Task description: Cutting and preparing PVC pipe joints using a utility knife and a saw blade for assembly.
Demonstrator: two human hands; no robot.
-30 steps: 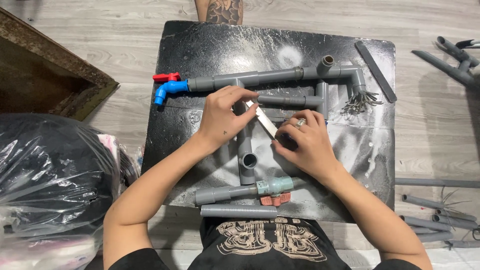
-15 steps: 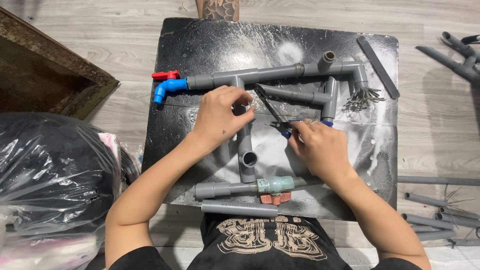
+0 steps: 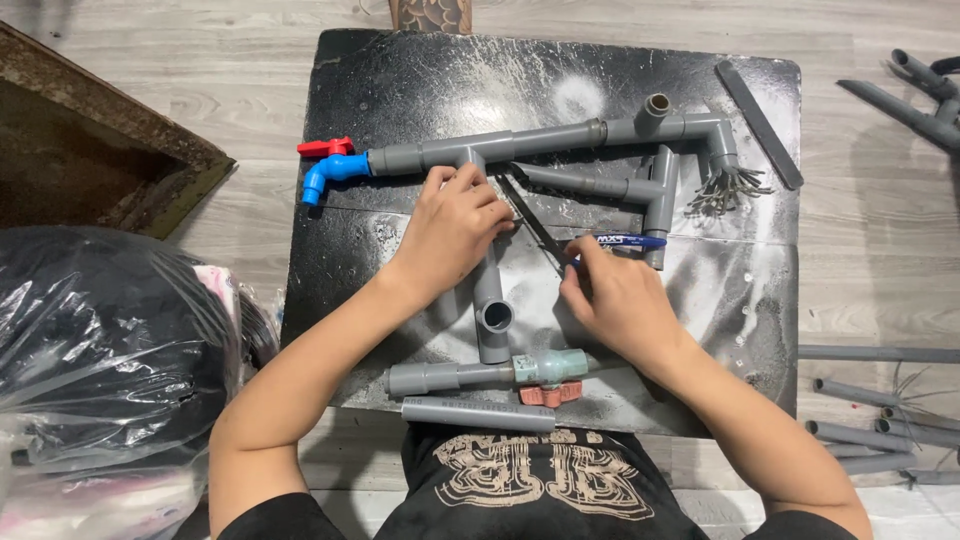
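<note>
- The left hand (image 3: 452, 222) pressed the grey pipe assembly (image 3: 530, 146) against the black tabletop (image 3: 400, 80).
- Just right of it, the right hand (image 3: 618, 295) gripped a blue pen (image 3: 625, 241).

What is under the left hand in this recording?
The left hand covers a grey pipe assembly where its downward branch leaves. The joint itself is hidden; the black board lies beneath.
</note>
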